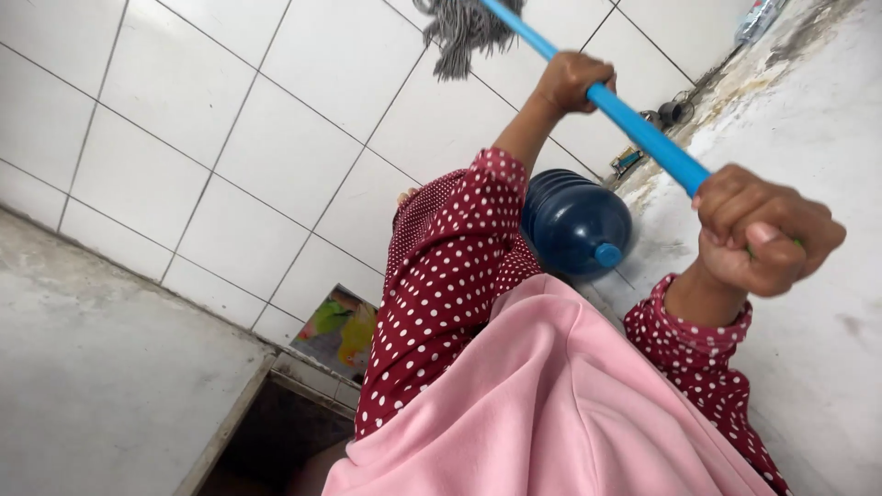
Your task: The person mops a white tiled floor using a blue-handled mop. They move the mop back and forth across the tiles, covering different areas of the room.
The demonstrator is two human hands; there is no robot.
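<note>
The blue mop handle point(634, 124) was the landmark here, and everything else lay in relation to it. It ran as one long straight line from the lower right of the view up toward the top centre, its long axis slanting across the white tiled floor point(230, 138). At its far, upper end hung the grey string mop head point(464, 32), touching or just above the tiles; contact could not be told.

Both hands were closed around the handle. The hand at its near end point(758, 230) was clenched in a tight fist around the end of the pole, knuckles toward the camera, and it was well apart from the mop head. The hand farther up the handle point(571, 81) was wrapped around the shaft, much closer to the mop head, with only a short stretch of pole between them. Which was the person's left and which the right could not be settled with certainty from this tilted view; by their places in the picture the near one was taken as the right.

Below the handle, between the two arms, a large blue water bottle point(577, 225) lay with its capped neck pointing toward the near hand. The dotted maroon sleeves point(450, 276) and a pink garment point(551, 404) filled the space under the handle. Beyond the handle, small items stood along a grey wall point(808, 119).
</note>
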